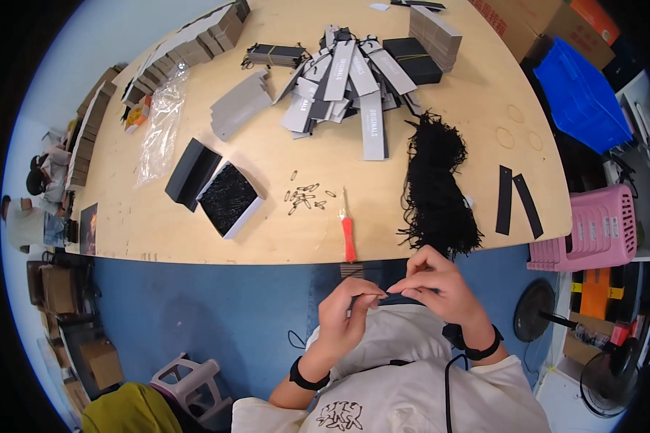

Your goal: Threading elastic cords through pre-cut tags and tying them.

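Head view: both hands meet near the chest, left hand [347, 307] and right hand [433, 285] pinching a tiny item [388, 293], seemingly thin black cord, between fingertips. It looks light, limp and slippery, best gripped near its end.

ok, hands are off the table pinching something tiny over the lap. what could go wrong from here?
1. Both hands, left hand and right hand, pinch a very small piece in mid-air, away from the table; a slip would likely drop it to the floor.
2. The red-handled tool lies right at the table edge and could get knocked off.
3. The loose safety pins sit near the black string tangle; reaching in could snag or scatter them.
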{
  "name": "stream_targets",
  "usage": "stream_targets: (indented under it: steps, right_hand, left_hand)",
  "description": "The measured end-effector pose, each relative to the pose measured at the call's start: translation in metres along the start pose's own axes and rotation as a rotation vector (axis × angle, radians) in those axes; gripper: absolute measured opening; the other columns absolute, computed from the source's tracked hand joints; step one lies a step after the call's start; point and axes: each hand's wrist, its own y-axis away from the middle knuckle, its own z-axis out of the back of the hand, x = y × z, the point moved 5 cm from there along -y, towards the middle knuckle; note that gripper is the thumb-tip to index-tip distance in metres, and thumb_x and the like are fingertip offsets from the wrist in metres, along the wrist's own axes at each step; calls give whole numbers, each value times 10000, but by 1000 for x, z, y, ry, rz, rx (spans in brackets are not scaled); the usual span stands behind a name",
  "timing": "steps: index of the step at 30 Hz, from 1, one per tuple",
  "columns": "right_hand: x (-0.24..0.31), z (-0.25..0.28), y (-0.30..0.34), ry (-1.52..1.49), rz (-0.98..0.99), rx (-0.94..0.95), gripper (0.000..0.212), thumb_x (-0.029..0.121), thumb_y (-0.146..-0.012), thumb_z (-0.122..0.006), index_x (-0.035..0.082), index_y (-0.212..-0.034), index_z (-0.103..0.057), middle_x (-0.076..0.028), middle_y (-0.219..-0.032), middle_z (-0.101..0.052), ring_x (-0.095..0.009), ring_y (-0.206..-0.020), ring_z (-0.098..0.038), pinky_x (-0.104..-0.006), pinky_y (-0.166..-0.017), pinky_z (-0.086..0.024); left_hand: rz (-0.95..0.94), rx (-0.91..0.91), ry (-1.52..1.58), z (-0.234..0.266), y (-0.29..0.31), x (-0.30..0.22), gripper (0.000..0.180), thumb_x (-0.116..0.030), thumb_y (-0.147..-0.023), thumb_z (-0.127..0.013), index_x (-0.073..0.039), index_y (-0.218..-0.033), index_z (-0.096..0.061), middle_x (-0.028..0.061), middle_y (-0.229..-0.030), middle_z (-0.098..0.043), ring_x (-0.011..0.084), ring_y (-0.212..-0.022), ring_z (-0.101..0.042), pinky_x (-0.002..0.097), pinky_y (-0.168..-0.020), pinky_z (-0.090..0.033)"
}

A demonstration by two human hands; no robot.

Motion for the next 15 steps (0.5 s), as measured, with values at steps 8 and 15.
stream_targets:
  steps: [8,15]
  right_hand:
    - [7,-19,-1,-145,114,-121,179,-48,-747,-714,15,-915,-709,-61,-787,-680,-125,-625,-624,-238,-546,-475]
    - [0,-17,0,-16,48,12,126,-6,-798,-717,-5,-899,-640,-60,-797,-686,-96,-616,-621,-205,-550,-483]
  left_hand:
    - [189,-43,243,5,10,8,68,-30,-959,-518,24,-999,-531,117,-906,-638,118,-746,-586,236,-662,-489]
    - [248,-24,290,3,14,8,82,-47,-964,-518,23,-1005,-525,111,-900,-639,113,-750,-578,238,-675,-483]
